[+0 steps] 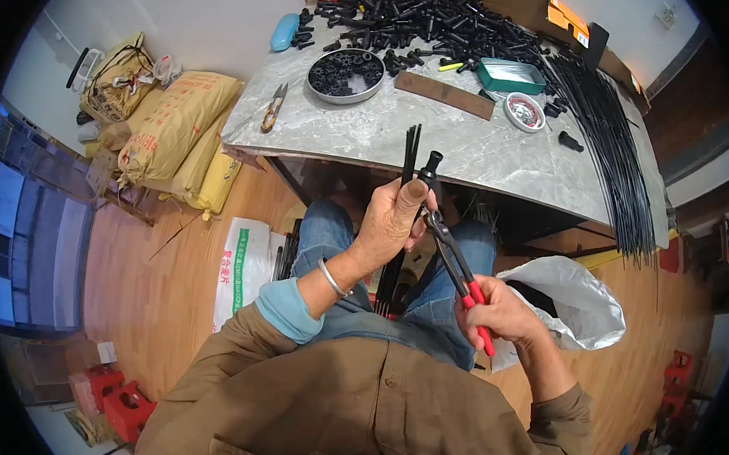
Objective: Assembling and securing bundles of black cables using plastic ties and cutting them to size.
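Note:
My left hand is closed around several thin black rods, their tips sticking up past the thumb. A small black plastic fitting with a flared top stands just beside the thumb, held by the same hand. In my right hand are pincers with red handles, the fingers wrapped round the grips. Their dark jaws meet the underside of the fitting by my left fingers; what exactly they bite on is hidden. The rods' lower ends hang between my knees.
On the grey marbled table lie a heap of black fittings, a round tin of black parts, snips, a brown bar, a green tray, a small bowl and long black rods. A silvery sack stands right.

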The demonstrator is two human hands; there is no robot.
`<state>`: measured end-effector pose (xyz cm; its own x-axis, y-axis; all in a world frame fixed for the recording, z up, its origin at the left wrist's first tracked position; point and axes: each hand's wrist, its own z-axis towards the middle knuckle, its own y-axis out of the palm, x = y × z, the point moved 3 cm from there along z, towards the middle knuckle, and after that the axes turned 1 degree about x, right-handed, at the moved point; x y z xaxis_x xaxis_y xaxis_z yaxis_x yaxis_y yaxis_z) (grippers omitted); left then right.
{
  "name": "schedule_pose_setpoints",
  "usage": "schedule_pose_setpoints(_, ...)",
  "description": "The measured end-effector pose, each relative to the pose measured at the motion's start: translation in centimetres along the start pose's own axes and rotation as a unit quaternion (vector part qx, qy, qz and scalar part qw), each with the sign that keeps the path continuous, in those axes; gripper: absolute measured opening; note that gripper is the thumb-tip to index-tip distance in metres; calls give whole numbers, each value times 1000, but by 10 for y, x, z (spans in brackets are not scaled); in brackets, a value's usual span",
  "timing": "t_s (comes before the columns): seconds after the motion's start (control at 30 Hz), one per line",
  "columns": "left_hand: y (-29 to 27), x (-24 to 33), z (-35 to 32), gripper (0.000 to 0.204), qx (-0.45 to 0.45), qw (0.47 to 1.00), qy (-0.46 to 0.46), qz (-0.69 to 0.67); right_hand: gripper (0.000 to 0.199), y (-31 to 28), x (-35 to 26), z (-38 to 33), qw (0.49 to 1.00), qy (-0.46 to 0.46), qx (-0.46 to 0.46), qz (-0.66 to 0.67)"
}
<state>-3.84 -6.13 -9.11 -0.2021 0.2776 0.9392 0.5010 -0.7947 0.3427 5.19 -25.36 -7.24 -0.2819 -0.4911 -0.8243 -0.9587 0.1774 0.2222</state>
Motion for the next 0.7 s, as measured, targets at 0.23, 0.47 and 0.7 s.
schedule_pose_setpoints(0.23,0,1,0,59,29,1000,-2,-2,30,-6,-21,-9,847,-279,223,-394)
schedule_pose_setpoints(0.47,12,4,-2,58,-3,1000,4,19,36,2,33,-15,979,-40,-80,183)
schedule_pose_setpoints(0.7,0,1,-4,57,12,1000,10,5,17,-2,-26,-17,876,-210,223,-374)
